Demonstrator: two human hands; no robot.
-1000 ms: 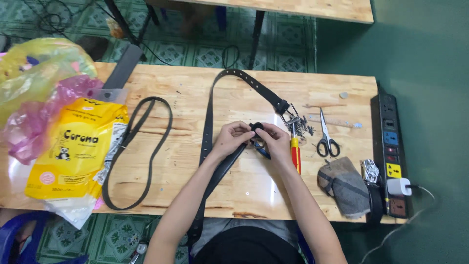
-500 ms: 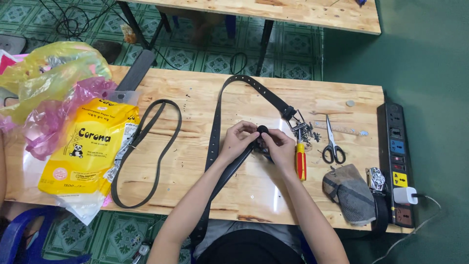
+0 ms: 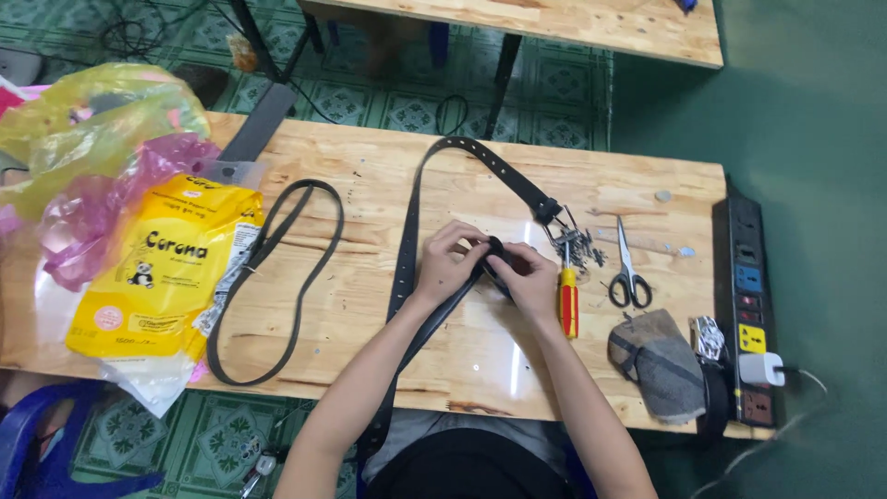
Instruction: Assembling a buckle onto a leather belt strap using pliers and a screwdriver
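Both hands are closed on a black belt (image 3: 404,268) over the tabletop (image 3: 370,194): left hand (image 3: 450,261) and right hand (image 3: 528,277) pinching its folded part between them; a screwdriver (image 3: 568,300) lies just right of the right hand.

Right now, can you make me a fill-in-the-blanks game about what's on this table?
1. Both hands, the left hand and the right hand, pinch a black ____ at the middle of the wooden table.
2. The screwdriver just right of the right hand has a red and ____ handle.
3. Right of the screwdriver lies a pair of ____ with black handles.
4. The big packet on the left is ____.

Missing words: belt; yellow; scissors; yellow
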